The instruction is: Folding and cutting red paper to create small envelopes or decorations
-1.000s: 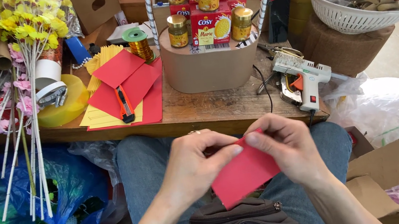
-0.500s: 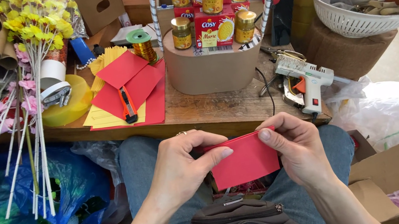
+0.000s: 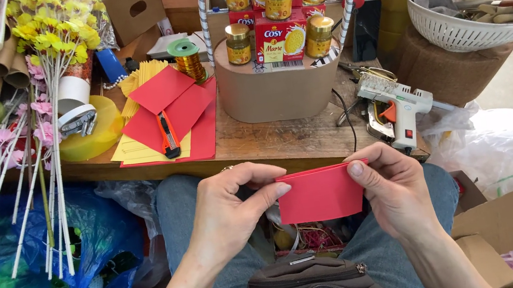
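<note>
paper's (image 3: 320, 194) side edges under thumbs

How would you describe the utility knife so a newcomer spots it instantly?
Start at the wooden table and go to its left half, where red paper sheets lie over yellow ones. The utility knife lies on top of that stack: a slim orange and black handle, the only tool on the paper.

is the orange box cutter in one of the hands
No, the orange box cutter lies on the red paper sheets on the table.
</note>
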